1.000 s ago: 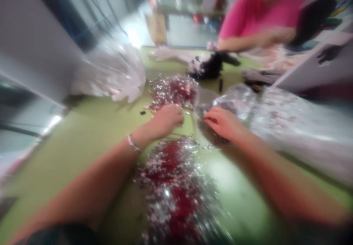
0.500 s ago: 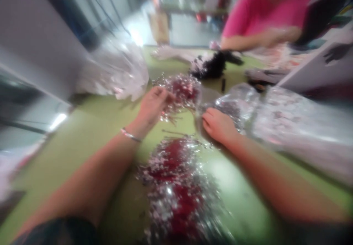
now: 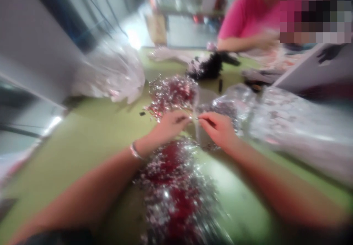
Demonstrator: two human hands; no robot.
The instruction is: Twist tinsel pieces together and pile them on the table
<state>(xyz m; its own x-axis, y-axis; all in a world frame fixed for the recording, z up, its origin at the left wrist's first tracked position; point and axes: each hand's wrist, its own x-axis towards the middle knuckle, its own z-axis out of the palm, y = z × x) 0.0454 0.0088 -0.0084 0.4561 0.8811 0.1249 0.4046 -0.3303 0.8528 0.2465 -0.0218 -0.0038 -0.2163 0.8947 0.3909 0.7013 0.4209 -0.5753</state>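
My left hand (image 3: 172, 124), a silvery bracelet on its wrist, is closed in a pinch near the middle of the green table (image 3: 110, 134). A tiny shiny bit shows at its fingertips, too blurred to name. Just to the right, my right hand (image 3: 218, 126) is pinched too, its fingertips close to the left ones; what they hold is unclear. Behind my left hand lies a pile of red and silver beaded pieces (image 3: 180, 92). A longer heap of red and silver glittery pieces (image 3: 183, 197) lies nearer to me. Beside my right hand rests a clear plastic bag (image 3: 242, 96) with small dark pieces inside.
Large plastic bags lie at the left (image 3: 118, 72) and the right (image 3: 298, 116). A black fluffy bunch (image 3: 209, 66) sits farther back. Across the table is a person in a pink top (image 3: 242, 17). A pale panel (image 3: 35, 42) stands at the left.
My left hand has come away from the beaded pile, toward me and to the right, up to my right hand. My right hand's fingers have lifted into a pinch beside it.
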